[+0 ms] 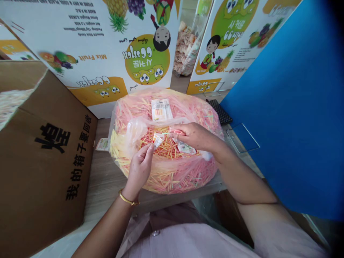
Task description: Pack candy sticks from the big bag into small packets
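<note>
A big clear plastic bag [172, 181] full of thin pink and yellow candy sticks lies on the table in front of me, its mouth open at the top. Over the opening, my left hand [141, 163] pinches a small printed packet [158, 140] between thumb and fingers. My right hand [192, 135] is closed round a few pink candy sticks [176, 132], their ends pointing left at the packet. Loose candy sticks [168, 147] show below both hands. Another clear printed packet [186, 147] lies on them under my right hand.
A brown carton [53, 150] stands at the left, and printed white cartons [102, 50] form a wall behind. A blue panel [292, 118] rises at the right, near a wire stand [243, 138] and a black patterned object [220, 111]. Stacked packets [161, 109] rest on the bag.
</note>
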Demonstrator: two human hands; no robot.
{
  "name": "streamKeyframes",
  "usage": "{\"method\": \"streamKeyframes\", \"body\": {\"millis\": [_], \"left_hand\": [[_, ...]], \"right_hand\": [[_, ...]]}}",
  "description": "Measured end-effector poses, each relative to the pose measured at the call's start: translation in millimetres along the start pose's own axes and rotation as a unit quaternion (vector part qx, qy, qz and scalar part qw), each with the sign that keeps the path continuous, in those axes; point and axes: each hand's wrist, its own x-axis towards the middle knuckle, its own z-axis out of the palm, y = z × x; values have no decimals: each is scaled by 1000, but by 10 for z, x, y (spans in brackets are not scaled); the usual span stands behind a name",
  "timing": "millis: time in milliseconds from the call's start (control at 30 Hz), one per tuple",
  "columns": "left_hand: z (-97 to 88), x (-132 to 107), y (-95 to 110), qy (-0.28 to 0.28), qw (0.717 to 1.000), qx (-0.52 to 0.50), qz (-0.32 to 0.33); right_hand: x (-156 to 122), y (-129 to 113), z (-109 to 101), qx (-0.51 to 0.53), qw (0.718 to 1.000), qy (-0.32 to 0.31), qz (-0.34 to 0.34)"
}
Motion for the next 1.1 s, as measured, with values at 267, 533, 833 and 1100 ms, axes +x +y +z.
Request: {"method": "streamKeyframes", "body": {"millis": [267,533,833,1100], "left_hand": [[100,-41,73,10,993,97,68],[90,-22,-33,-26,1000,-10,-8],[75,37,-159,-35,993,-105,-43],[81,17,-147,-59,997,-42,-23]], "right_hand": [[99,-142,-161,-18,999,-40,-10],[229,-242,149,360,917,161,65],[-9,-231,306,350,915,192,60],[213,-316,491,380,897,223,41]]}}
